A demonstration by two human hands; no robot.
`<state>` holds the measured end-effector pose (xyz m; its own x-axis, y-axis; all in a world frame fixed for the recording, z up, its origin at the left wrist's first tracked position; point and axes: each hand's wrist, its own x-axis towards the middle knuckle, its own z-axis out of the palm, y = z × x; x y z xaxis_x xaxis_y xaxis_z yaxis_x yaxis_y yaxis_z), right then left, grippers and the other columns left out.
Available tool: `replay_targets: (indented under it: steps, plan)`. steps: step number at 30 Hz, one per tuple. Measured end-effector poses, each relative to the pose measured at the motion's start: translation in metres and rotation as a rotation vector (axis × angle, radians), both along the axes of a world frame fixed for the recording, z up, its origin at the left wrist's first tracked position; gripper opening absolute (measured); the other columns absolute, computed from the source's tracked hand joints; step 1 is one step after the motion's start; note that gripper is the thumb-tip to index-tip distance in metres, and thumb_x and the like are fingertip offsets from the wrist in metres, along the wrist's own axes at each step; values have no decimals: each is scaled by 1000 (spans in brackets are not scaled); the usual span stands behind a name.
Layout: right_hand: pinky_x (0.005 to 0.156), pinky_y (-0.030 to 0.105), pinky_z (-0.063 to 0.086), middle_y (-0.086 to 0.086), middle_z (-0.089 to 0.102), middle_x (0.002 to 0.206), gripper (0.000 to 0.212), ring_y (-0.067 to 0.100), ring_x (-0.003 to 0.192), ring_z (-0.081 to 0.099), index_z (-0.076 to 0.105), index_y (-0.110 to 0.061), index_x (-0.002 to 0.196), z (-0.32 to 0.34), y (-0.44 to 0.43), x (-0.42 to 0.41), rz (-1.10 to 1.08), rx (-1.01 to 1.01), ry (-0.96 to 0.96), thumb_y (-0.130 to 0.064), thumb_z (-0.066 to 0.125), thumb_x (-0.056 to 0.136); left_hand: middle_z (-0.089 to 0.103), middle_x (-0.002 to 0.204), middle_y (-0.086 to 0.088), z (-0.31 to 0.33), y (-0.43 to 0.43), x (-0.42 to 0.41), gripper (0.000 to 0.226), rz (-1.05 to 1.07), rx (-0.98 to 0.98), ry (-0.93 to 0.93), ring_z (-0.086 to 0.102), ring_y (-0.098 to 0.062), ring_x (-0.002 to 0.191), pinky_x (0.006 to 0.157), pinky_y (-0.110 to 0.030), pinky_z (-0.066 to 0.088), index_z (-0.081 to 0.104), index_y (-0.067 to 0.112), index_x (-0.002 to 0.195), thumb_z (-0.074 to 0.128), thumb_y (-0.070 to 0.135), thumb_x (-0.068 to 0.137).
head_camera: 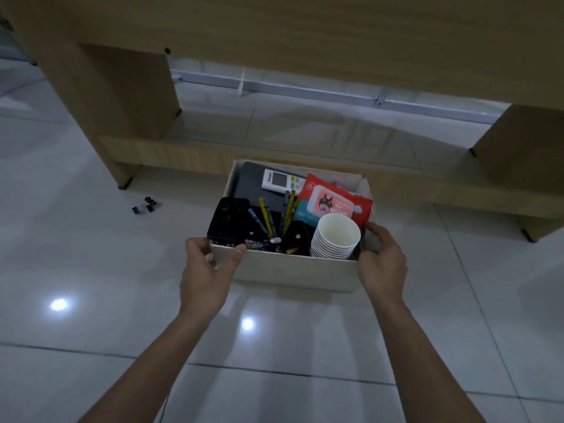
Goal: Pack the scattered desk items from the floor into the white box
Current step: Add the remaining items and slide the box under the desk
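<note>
The white box (293, 273) sits on the tiled floor in front of a wooden desk. Inside it lie a stack of white paper cups (335, 238), a red pack of wipes (334, 203), a white remote (282, 180), several pencils (268, 219) and a black device (227, 222). My left hand (207, 264) grips the box's near left corner, thumb over the rim. My right hand (383, 259) grips the near right corner, fingers over the rim beside the cups. A few black binder clips (146, 205) lie on the floor to the left of the box.
The wooden desk (128, 87) stands just behind the box, with its left leg panel, a low crossbar (183, 155) and a right leg panel (515, 148). Glossy white floor tiles (91, 300) surround the box.
</note>
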<state>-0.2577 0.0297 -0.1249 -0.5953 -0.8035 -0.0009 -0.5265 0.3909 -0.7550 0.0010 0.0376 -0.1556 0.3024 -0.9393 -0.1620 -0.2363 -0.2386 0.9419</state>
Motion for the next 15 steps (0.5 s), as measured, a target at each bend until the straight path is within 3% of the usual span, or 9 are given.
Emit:
replay_targets:
  steps: [5,8,12,15]
  plan:
    - [83,29,40,7,67,125,46,32,114,60,61,-22,130,-2,-1,-5,2,-16,14,-1,51,89,62,112,13,3,-1,-4,54,3,5,39,65,-18,108,94,-48,53,44,28,109,75,57,76]
    - [87,31,45,10,68,121,42,33,111,61,63,-16,125,-8,2,-12,23,-68,0,-2,52,87,62,117,11,0,-1,-6,54,-9,18,143,65,-16,111,96,-42,54,46,30,109,79,53,73]
    - [92,51,47,19,59,120,33,37,111,55,63,-4,115,-8,28,16,-25,-400,375,-6,55,84,64,111,14,-5,12,3,23,13,-17,198,64,-9,106,83,-16,51,58,24,112,68,24,91]
    - [94,44,44,19,62,104,24,34,102,56,66,2,101,-2,51,87,314,-666,295,-5,49,86,71,96,9,-21,24,27,10,99,-18,157,66,-10,91,79,-24,54,68,21,99,61,14,95]
